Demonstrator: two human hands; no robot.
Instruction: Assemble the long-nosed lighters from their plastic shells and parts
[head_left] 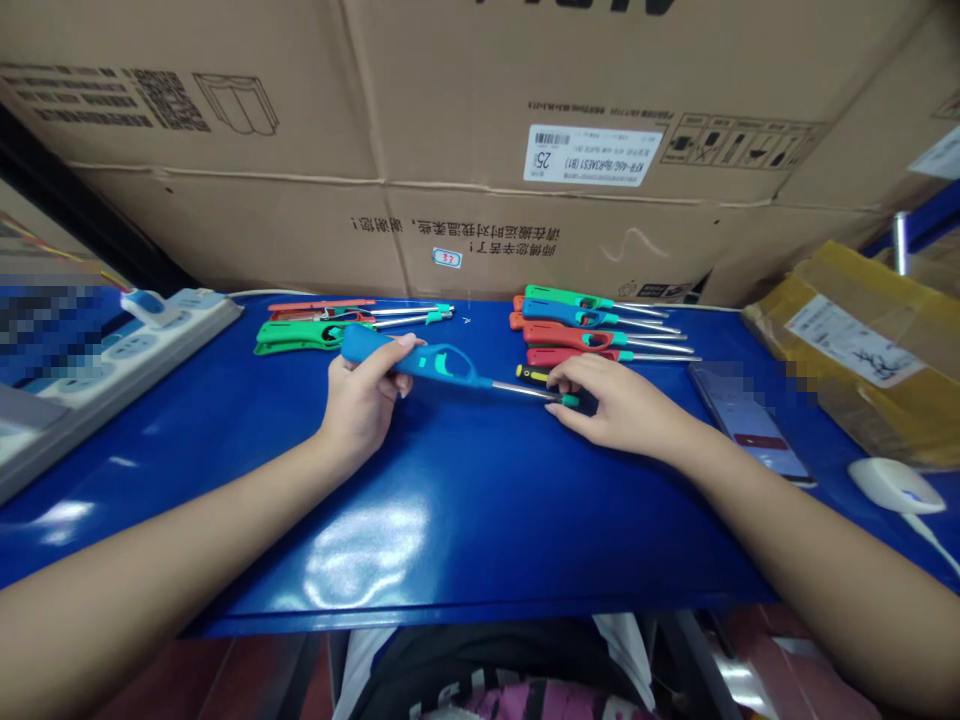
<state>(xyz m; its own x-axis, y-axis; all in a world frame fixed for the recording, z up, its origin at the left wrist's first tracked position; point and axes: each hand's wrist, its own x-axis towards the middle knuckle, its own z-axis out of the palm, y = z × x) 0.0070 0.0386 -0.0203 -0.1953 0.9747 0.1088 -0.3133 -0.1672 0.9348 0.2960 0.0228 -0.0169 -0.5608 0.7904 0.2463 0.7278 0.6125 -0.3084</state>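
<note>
My left hand (364, 395) is closed around the handle of a blue utility lighter (450, 364), held slanting above the table. Its metal tube points right and slightly down. At the tube's end sits a small green cap (571, 401), with the thumb and fingertips of my right hand (619, 405) closed about it. Just behind those fingers lies a small black and yellow tool (532, 374), partly hidden. Beyond it, several lighters in green, blue and red, such as the red lighter (566, 335), lie side by side with tubes pointing right.
On the back left lie a green lighter (300, 335) and orange lighter parts (322, 306). A power strip (127, 350) runs along the left. To the right are a phone (750, 425), a white corded device (896, 484) and a taped package (862, 350). Cardboard (450, 120) walls the back.
</note>
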